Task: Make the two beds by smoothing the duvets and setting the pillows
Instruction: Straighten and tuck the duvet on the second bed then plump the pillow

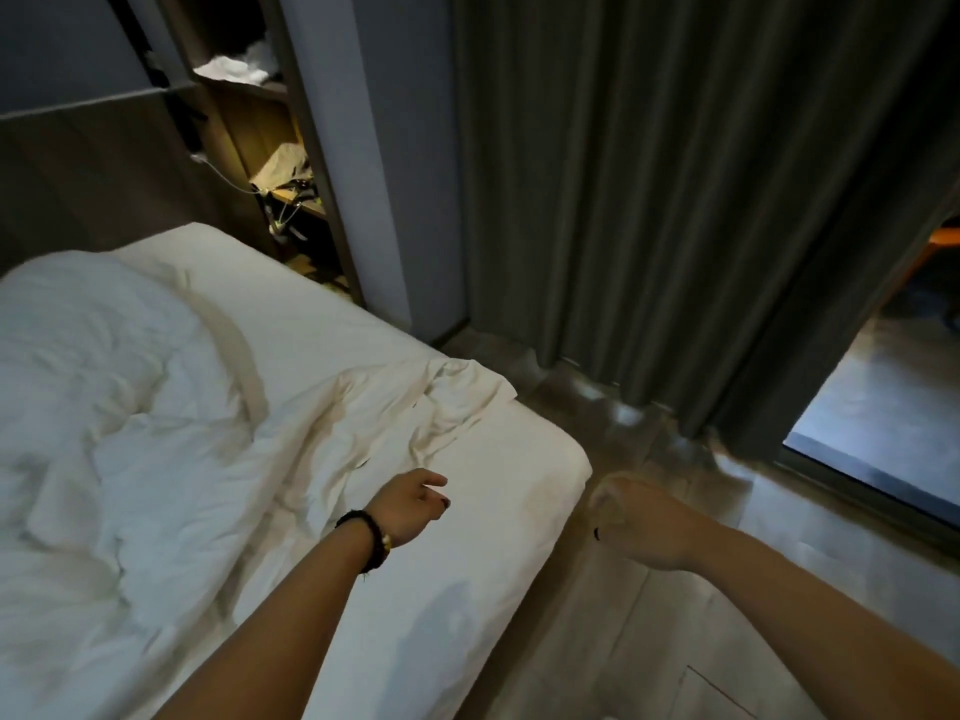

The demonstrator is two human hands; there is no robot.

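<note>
Hovering over the bed (519,517) corner, left hand (408,509) loosely curled and empty beside the rumpled duvet (171,407); right hand (636,522) blurred, grip unclear.

Creased matt cloth duvet (171,407), glossy floor (649,641)

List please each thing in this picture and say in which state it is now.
duvet: crumpled, bunched, its corner lying near the bed's corner.
bed: unmade, bare sheet showing at the corner.
curtain: drawn, hanging to the floor.
left hand: empty, over the bed.
right hand: blurred, loosely curled, off the bed's edge.
</note>
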